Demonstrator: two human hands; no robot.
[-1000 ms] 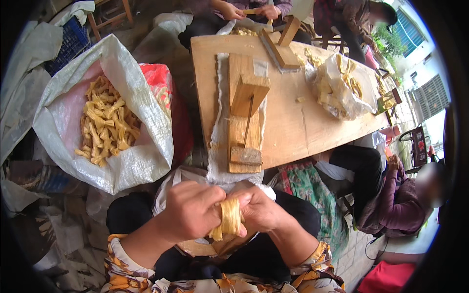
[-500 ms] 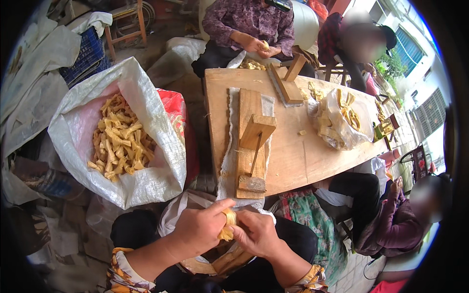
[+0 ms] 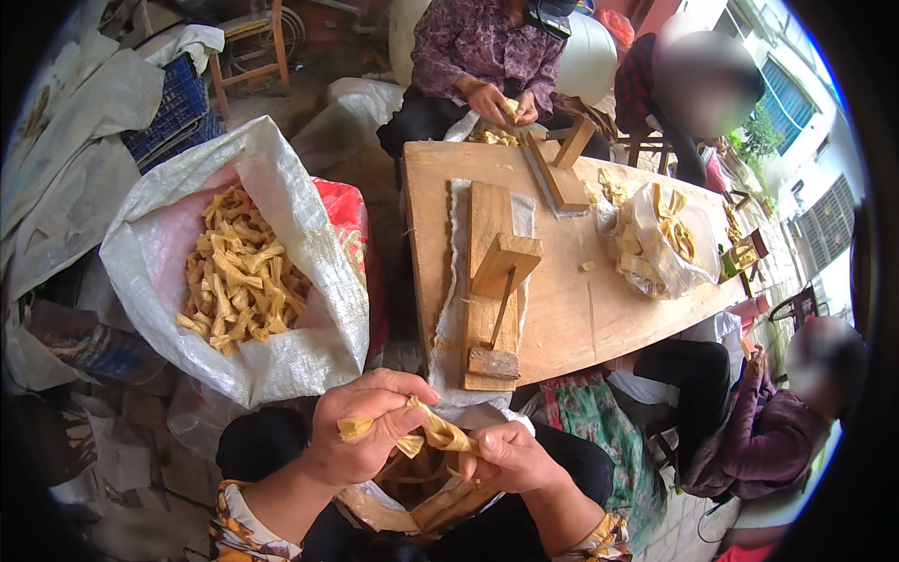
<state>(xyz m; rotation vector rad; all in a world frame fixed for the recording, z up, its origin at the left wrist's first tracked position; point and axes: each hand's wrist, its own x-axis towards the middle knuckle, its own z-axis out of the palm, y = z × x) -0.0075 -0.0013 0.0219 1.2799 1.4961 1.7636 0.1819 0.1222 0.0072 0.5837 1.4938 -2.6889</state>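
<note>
Now my left hand (image 3: 361,436) and right hand (image 3: 510,457) have drawn apart, and the yellow strip (image 3: 426,431) that sat bunched between them half a second ago is pulled out, each end pinched in closed fingers, low over my lap. I judge the piece is being opened up. Beyond, the white sack (image 3: 309,309) of strips sits left; the wooden jig (image 3: 494,290) rests untouched on the tabletop (image 3: 581,309). Farther off, another person's hands (image 3: 501,101) work their own piece.
</note>
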